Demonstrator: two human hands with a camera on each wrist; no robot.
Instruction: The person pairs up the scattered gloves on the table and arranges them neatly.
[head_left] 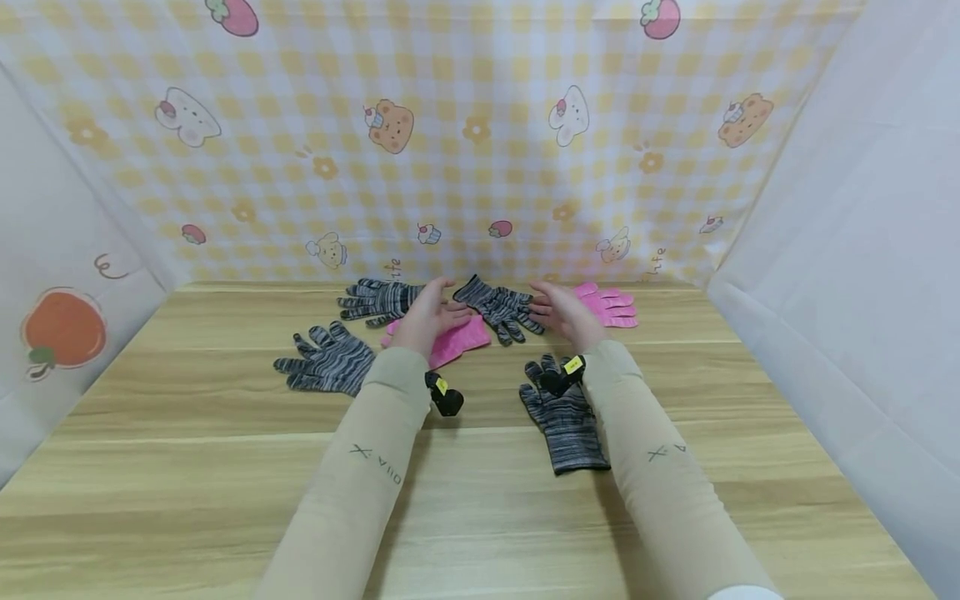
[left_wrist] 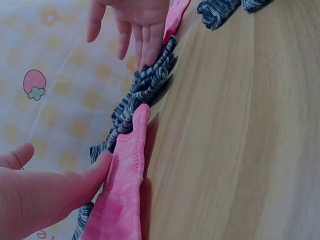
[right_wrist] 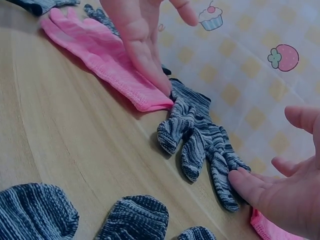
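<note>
Left hand point(head_left: 433, 317) and right hand point(head_left: 564, 312), fingers extended, gripping nothing, upper centre. Striped grey glove point(head_left: 495, 307) between them; fingertip contact unclear. Left hand partly blocks near pink glove point(head_left: 461, 340); right forearm point(head_left: 652, 433) overlaps lower grey glove point(head_left: 572, 433). Far pink glove point(head_left: 617, 307) upper right; left grey glove point(head_left: 333, 360) left of centre.

A black-and-grey streaked, five-fingered knit glove point(head_left: 378, 298) at far left matches a second streaked glove point(head_left: 333, 360) nearer by, a third streaked glove point(head_left: 498, 308) in the far middle and a fourth streaked glove point(head_left: 567, 429) near right. A bright pink, fingered knit glove point(head_left: 611, 305) at far right joins a pale-flecked pink knit glove point(head_left: 461, 340) to its left. The flat wooden tabletop point(head_left: 487, 517) shows light-brown grain; the far fabric backdrop point(head_left: 480, 175) carries yellow-and-white checks with pink strawberries point(head_left: 234, 15), brown bears point(head_left: 392, 127) and orange flowers point(head_left: 477, 129). The left white fabric panel point(head_left: 45, 208) displays an orange fruit point(head_left: 63, 327). Long beige fabric sleeves point(head_left: 345, 500) bear dark lettering point(head_left: 361, 451).
</note>
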